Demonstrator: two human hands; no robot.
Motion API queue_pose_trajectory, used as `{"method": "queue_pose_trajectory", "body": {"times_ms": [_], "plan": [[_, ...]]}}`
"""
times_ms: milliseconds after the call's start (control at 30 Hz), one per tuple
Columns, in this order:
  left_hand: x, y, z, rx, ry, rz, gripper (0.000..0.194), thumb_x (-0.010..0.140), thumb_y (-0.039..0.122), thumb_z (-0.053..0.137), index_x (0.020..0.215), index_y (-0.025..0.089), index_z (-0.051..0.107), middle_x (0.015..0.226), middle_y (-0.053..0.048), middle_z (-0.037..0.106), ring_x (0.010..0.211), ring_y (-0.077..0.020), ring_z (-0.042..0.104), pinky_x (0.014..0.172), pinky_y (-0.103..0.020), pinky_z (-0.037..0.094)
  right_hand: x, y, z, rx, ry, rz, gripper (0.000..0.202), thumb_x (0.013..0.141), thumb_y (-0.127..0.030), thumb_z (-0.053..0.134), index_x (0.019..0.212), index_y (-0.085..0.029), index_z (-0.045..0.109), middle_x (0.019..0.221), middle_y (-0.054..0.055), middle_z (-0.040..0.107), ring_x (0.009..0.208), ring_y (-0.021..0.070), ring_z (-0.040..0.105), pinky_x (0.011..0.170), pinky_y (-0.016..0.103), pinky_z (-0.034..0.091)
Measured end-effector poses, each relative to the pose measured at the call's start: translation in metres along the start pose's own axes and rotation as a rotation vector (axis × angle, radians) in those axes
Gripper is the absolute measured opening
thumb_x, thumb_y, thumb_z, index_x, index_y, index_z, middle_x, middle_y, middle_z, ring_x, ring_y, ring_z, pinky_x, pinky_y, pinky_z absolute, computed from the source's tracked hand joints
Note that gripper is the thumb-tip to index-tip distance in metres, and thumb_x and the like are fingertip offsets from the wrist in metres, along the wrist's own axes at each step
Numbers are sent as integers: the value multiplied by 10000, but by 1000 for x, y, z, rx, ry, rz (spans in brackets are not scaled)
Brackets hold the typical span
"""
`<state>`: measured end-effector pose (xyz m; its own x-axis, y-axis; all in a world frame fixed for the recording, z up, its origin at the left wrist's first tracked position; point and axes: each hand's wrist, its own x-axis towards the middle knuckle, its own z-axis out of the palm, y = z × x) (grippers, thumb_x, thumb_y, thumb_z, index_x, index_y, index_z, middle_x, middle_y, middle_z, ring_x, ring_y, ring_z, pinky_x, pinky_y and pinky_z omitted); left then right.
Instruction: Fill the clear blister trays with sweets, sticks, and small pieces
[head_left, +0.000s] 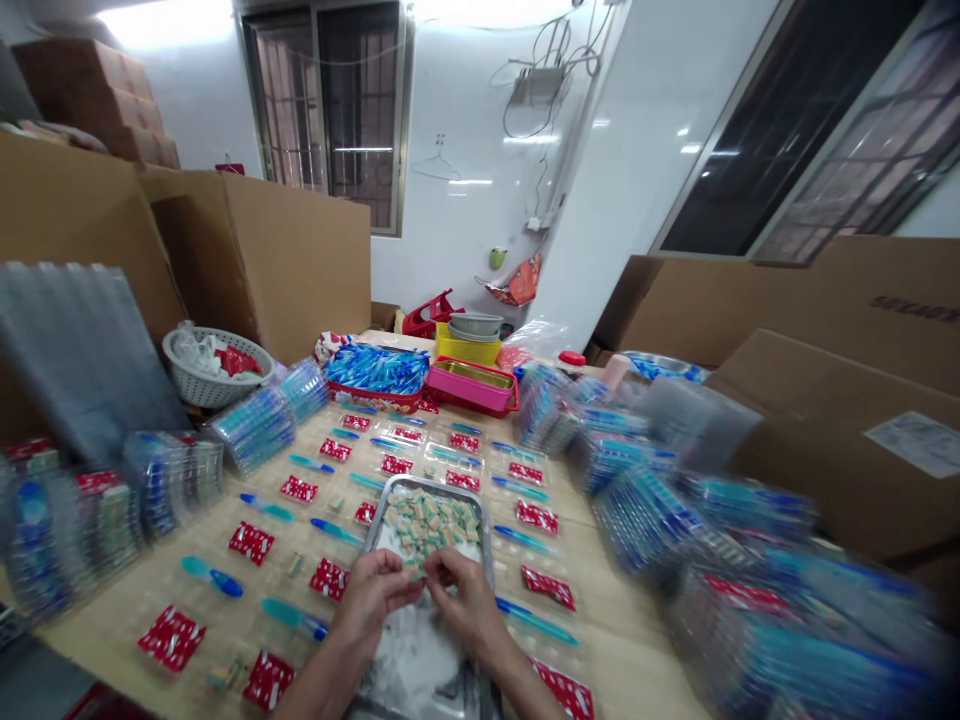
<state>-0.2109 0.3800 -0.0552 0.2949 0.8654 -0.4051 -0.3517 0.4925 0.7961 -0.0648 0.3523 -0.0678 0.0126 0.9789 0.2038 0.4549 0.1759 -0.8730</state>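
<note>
A metal tray (487, 550) with white powder and a pile of small green-and-beige blocks (431, 518) lies in front of me. Over its middle, my left hand (379, 595) is closed in a pinch, with a small green-and-beige block (413, 569) at its fingertips. Close against it, my right hand (463, 603) pinches too; what sits between its fingers is too small to make out. Around the tray, clear plastic blister shells hold blue pens (211, 577) with turquoise ends, red white-dotted packets (172, 638) and a few small blocks (229, 674).
Stacked filled shells line the left (251, 425) and right (660, 520) sides. At the back stand a basket of blue pens (379, 370), a pink tray (469, 385) and a yellow basket (466, 346). Cardboard boxes (300, 260) rise behind, beside a white basket (214, 385).
</note>
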Motion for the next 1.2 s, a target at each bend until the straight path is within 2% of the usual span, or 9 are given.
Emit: {"method": "queue_pose_trajectory", "body": {"times_ms": [167,300,367,433,567,733,833,1000,1200], "plan": [[7,0,-10,164,25,69,322,489,323,764,623,174,512,575,9,612,619,-198,640,624,-316,488,7,15,-9,-56,22,16,145,641,-87,443,660,-178,553,608,-15,521,590,124,469,554,219,347],[12,-2,-16,726,-47,380,61,567,146,623,605,176,586,845,-63,679,840,-224,617,649,-290,452,12,15,-16,42,-96,120,114,604,-100,455,617,-165,547,546,-38,469,536,103,421,498,202,300],[13,-4,-15,955,-119,518,128,571,71,575,618,185,612,982,-70,677,959,-231,585,752,-305,443,13,10,-16,70,-162,135,105,584,-93,460,597,-161,539,532,-48,459,517,91,407,483,194,286],[13,-6,-13,1146,-161,590,168,607,48,543,645,189,627,900,-68,687,917,-224,589,802,-326,424,14,4,-14,62,-205,126,120,563,-76,462,593,-155,548,524,-55,462,503,83,400,477,190,279],[13,-7,-11,1410,-179,605,188,695,66,481,672,168,638,759,-87,666,798,-227,595,732,-324,406,26,-2,-12,-22,-281,100,139,549,-56,497,599,-145,592,530,-45,508,517,92,436,487,190,295],[16,-10,-18,1449,-153,598,207,666,52,471,691,165,643,763,-77,653,800,-213,580,721,-300,384,57,2,-8,-411,-144,-57,268,636,-53,484,796,-162,669,759,40,666,728,164,561,665,242,381],[15,-12,-19,1471,-161,600,214,680,54,460,699,164,643,778,-82,649,812,-216,573,730,-307,381,69,5,-2,-556,-196,-123,237,617,-57,515,762,-163,671,811,75,683,803,200,568,709,264,374],[8,-9,-16,1506,-159,619,228,685,44,454,744,165,638,800,-86,645,849,-232,556,771,-336,382,72,7,0,-557,-198,-117,189,685,-81,495,705,-163,664,769,79,674,772,196,566,701,267,369],[1,-6,-14,1512,-188,631,201,687,53,443,744,168,598,806,-86,630,866,-234,541,792,-350,377,52,-2,-13,-411,-124,-100,225,737,-81,470,762,-170,675,748,40,672,728,158,573,683,234,379]]}}
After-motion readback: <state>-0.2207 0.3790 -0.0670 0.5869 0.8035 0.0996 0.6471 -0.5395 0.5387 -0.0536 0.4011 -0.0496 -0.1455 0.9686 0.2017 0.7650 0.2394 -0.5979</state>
